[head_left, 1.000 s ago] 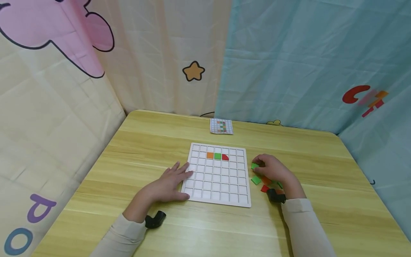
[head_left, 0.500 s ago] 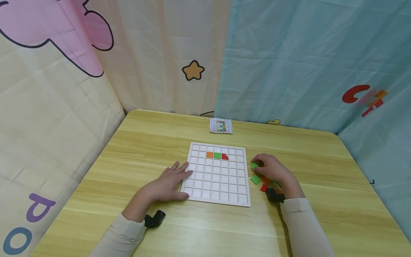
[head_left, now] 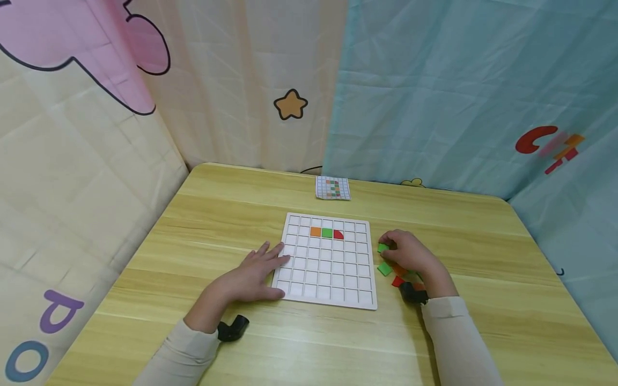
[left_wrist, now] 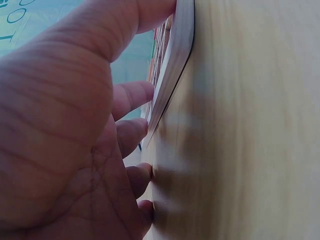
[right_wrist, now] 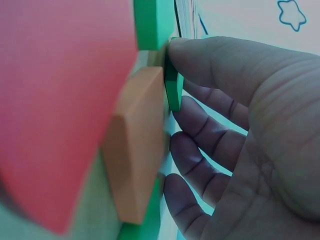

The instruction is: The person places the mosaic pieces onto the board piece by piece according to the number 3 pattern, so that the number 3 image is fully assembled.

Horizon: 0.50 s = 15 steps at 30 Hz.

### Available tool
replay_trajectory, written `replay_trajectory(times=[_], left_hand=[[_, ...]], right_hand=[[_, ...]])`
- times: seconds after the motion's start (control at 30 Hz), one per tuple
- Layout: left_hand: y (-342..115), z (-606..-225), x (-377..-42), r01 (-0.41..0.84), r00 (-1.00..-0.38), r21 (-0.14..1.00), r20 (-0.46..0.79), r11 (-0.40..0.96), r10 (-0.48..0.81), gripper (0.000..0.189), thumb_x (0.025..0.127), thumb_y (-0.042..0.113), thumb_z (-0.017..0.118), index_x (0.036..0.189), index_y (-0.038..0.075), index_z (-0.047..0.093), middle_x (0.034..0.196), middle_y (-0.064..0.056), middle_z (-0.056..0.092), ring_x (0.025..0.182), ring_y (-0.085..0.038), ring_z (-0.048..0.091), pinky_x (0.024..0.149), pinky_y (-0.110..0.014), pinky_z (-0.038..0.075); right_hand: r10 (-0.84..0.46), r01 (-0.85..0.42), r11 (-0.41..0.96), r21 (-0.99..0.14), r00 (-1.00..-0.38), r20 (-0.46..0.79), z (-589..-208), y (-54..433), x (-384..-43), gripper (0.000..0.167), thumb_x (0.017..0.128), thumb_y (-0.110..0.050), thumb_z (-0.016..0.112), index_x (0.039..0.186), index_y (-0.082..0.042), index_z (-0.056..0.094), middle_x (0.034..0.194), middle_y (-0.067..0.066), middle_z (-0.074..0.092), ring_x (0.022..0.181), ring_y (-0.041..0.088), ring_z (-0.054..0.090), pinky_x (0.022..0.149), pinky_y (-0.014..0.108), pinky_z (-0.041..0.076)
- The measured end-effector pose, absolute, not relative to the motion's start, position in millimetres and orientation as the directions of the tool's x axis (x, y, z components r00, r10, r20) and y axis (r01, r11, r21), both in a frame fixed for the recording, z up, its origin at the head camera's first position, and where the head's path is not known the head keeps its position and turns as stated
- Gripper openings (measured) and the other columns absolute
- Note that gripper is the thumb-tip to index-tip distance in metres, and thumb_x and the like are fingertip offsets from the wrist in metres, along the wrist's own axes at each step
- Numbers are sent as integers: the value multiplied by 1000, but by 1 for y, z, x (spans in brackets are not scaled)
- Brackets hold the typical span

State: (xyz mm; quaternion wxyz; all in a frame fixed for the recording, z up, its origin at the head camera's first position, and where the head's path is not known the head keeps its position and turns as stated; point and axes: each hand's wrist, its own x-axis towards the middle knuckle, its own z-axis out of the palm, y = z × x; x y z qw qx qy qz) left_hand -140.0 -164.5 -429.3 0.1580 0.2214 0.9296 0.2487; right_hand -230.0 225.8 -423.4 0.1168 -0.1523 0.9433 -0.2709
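Observation:
A white grid board [head_left: 323, 268] lies mid-table, with an orange square tile [head_left: 316, 231], a green square tile [head_left: 327, 233] and a red rounded tile [head_left: 338, 234] side by side in one row. My left hand [head_left: 256, 273] rests spread at the board's left edge, thumb and some fingertips over its rim. Right of the board, my right hand [head_left: 407, 252] pinches a green tile [right_wrist: 174, 85] low at the table, thumb on one side and fingers curled at the other. Under and beside that hand lie another green tile [head_left: 384, 268], a red tile [head_left: 397, 281] and an orange tile [right_wrist: 135, 145].
Behind the board, a small card [head_left: 333, 188] printed with a coloured grid pattern lies near the table's back edge. Curtains [head_left: 410, 96] with cartoon prints hang around the wooden table [head_left: 299, 343]. A black wrist-camera piece [head_left: 412, 293] sits under my right wrist.

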Motion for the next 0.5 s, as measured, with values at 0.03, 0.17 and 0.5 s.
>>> replay_trajectory(times=[0.03,0.17,0.5], left_hand=[[-164,-429,-140,332,-852,532,-184,779,489,80,84,39,76,152,14,42,164,-7,18,151,-36,2,118,-56,7],[-164,-429,-140,329,-854,533,-186,780,487,80,84,39,76,152,13,42,164,-7,18,151,-36,2,118,-56,7],[-165,-430,-141,334,-851,531,-184,778,492,80,85,39,76,153,14,41,165,-7,17,151,-36,2,118,-56,7]], right_hand=[[-352,-226,807,-546,-926,-137,-424,226,-230,19,91,-7,69,109,-2,67,105,11,62,91,27,55,86,47,49],[-356,-231,803,-549,-925,-132,-424,226,-230,19,91,-6,70,109,-2,66,104,11,62,91,26,55,85,46,50],[-354,-224,799,-558,-926,-135,-424,226,-231,19,91,-6,69,109,-2,66,102,10,62,89,26,55,83,44,50]])
